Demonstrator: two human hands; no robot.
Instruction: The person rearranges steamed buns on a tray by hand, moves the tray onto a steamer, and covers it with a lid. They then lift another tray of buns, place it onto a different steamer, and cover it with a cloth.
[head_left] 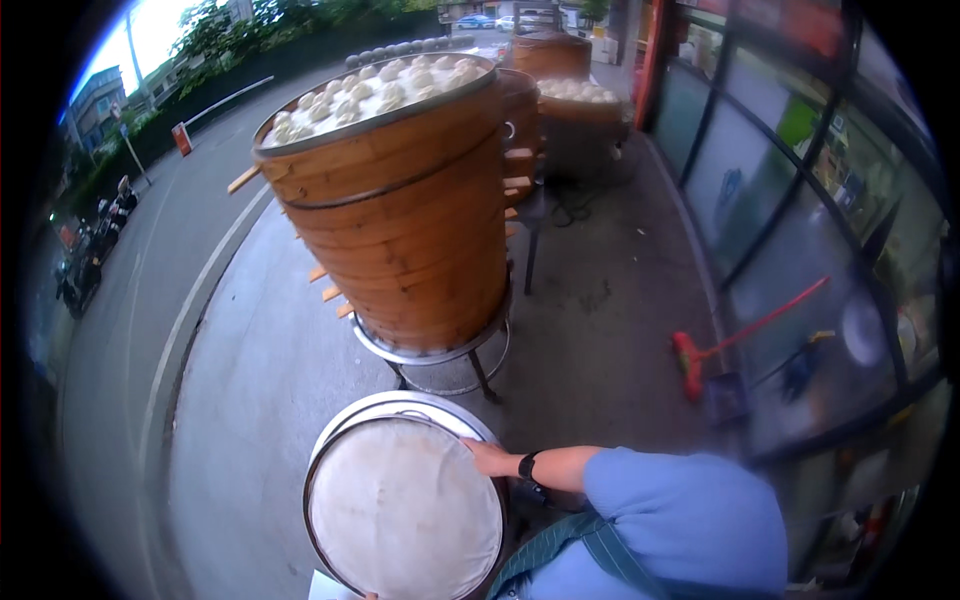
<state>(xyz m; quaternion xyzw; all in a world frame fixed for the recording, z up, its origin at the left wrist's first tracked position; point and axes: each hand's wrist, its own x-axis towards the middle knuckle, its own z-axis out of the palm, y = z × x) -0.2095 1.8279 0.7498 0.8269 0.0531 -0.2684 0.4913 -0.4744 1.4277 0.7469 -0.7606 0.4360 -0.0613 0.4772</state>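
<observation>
Low in front of me is a round steamer tray (400,505), its dark rim around a white cloth lining. My right hand (488,458) grips the tray's upper right rim, with the fingertips over the edge. Only a fingertip of my left hand (372,597) shows, at the tray's near rim by the picture's lower edge; its other fingers are out of sight. Behind the tray's far side, a silvery round metal rim (385,402) shows. Just beyond stands a tall stack of bamboo steamers (400,220), topped with many pale buns (375,90).
The stack rests on a metal-ringed stand (440,357) with legs; wooden handles stick out of its sides. Farther back are another steamer stack (522,110) and more buns (578,91). A red broom (690,365) and dustpan (725,398) lean by the glass front at right. A road runs along the left.
</observation>
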